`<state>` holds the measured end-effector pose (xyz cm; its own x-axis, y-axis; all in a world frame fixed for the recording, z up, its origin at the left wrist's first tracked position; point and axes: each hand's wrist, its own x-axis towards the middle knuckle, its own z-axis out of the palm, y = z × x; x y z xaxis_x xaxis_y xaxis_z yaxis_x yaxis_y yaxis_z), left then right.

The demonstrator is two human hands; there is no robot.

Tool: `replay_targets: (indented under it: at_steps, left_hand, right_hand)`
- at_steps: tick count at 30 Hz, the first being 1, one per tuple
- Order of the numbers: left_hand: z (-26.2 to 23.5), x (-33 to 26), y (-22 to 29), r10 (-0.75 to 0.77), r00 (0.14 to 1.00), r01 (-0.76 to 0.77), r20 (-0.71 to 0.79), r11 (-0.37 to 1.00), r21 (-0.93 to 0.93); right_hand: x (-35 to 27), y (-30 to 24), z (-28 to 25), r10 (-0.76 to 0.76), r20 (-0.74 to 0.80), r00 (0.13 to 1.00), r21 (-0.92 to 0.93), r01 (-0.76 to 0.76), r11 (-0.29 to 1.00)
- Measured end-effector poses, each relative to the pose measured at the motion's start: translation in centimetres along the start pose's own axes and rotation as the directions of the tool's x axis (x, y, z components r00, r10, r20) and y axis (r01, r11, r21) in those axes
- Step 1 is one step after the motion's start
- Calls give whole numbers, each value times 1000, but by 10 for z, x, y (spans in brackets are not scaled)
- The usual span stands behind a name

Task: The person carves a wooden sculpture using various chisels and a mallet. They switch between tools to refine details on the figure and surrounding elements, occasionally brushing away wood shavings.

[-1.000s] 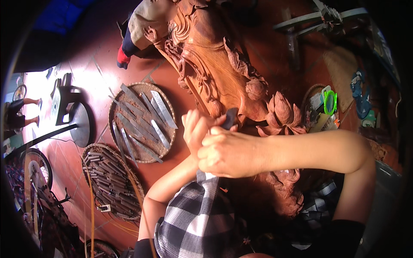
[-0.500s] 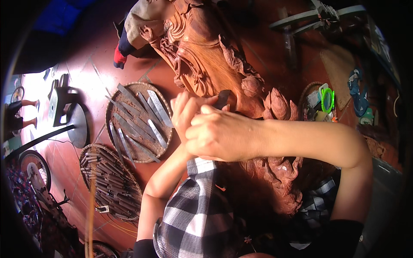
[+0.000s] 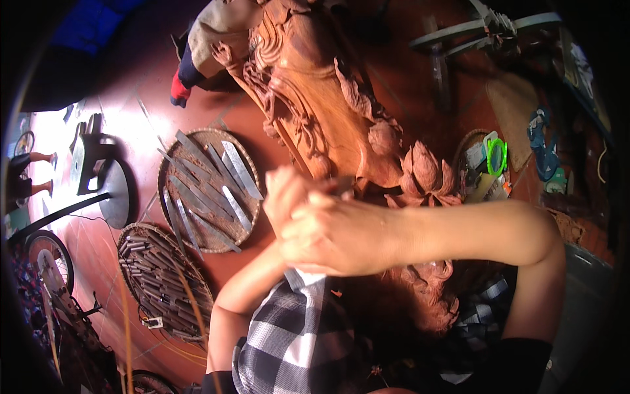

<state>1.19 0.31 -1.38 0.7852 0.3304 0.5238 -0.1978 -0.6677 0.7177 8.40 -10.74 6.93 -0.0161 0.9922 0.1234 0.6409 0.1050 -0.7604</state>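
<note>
My left hand (image 3: 283, 190) and my right hand (image 3: 331, 235) are closed together, the right lying nearer to me and partly over the left. A dark flat blade (image 3: 344, 186), blurred, juts from between the fingers; the rest of it is hidden. Right under my hands lies a large carved wooden figure (image 3: 321, 105) with robe folds and a smooth reddish-brown surface. A carved lotus bud (image 3: 423, 172) rises just past my right wrist. Whether the blade touches the wood I cannot tell. Black-and-white plaid cloth (image 3: 295, 338) covers my leg below.
To the left, a round woven tray (image 3: 224, 132) holds several flat metal blades. Nearer me, an oval basket (image 3: 141, 227) is full of dark-handled tools. A stool (image 3: 88, 161) and a bicycle wheel (image 3: 56, 259) stand farther left. A green-rimmed round object (image 3: 497, 157) lies right.
Both hands, still together, have drawn toward me with the blade, uncovering more of the carved wood beyond them. The view has shifted slightly.
</note>
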Motion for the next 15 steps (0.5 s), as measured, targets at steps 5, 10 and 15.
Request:
replay_targets:
  at_steps: [5, 10, 15]
  left_hand:
    - [1, -10, 1, 45, 999, -46, -16, 998, -43]
    - [-17, -10, 9, -28, 999, 29, 46, 999, -26]
    - [-19, -19, 12, 94, 993, -88, 67, 992, -92]
  right_hand:
    - [-3, 6, 14, -91, -26, 995, -190, 85, 978]
    - [7, 2, 9, -66, -35, 997, -160, 59, 985]
    - [-7, -18, 20, -32, 126, 991, -109, 46, 993]
